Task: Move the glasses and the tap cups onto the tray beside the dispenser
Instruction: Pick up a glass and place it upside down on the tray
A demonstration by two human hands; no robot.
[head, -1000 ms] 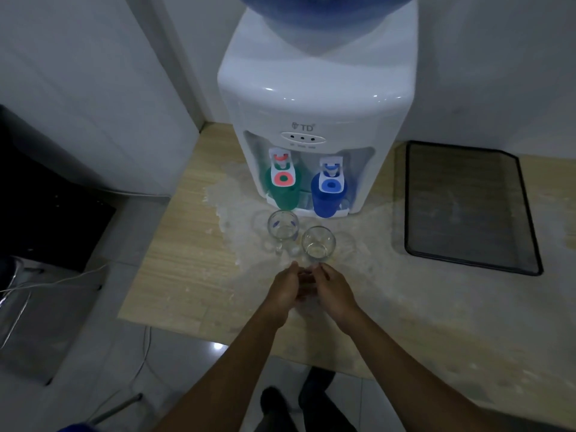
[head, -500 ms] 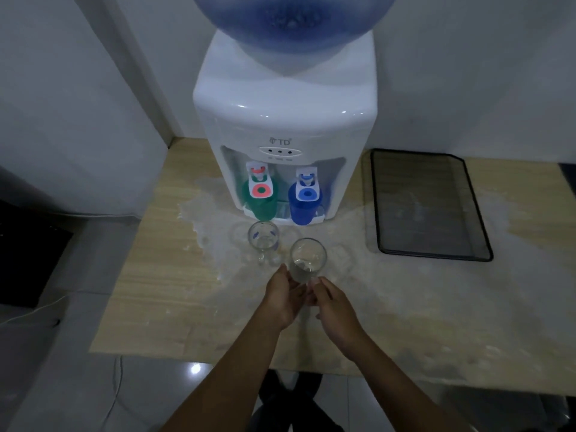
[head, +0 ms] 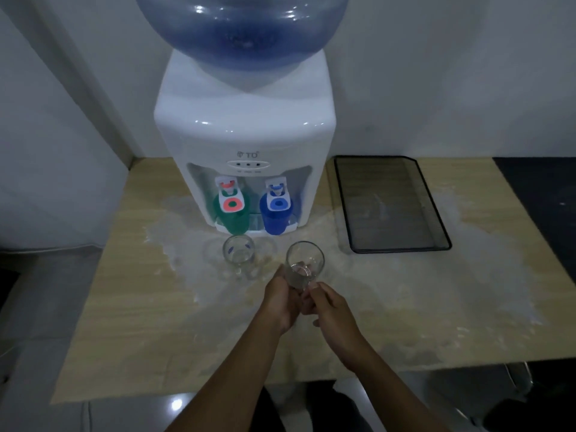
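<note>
A clear glass was held at its lower part by the left hand, whose fingers were wrapped around the base; the right hand was pressed against the same base from the other side, though whether it actually bore any of the load could not be told through the transparent wall. The glass was kept upright, over the middle of the wooden table, toward its front edge. A second glass was left standing just in front of the dispenser. The green cup and the blue cup were seen under the two taps, on the drip ledge. The mesh tray lay toward the back right corner of the table, with nothing on it.

The glass was judged stiff, fairly light, breakable and probably slick, since much of the table looked wet. A hold low on the wall, with fingers well around it, was judged safest, and a gentle set-down on the mesh was thought necessary. The plastic cups were judged light and forgiving, best taken around the body.
</note>
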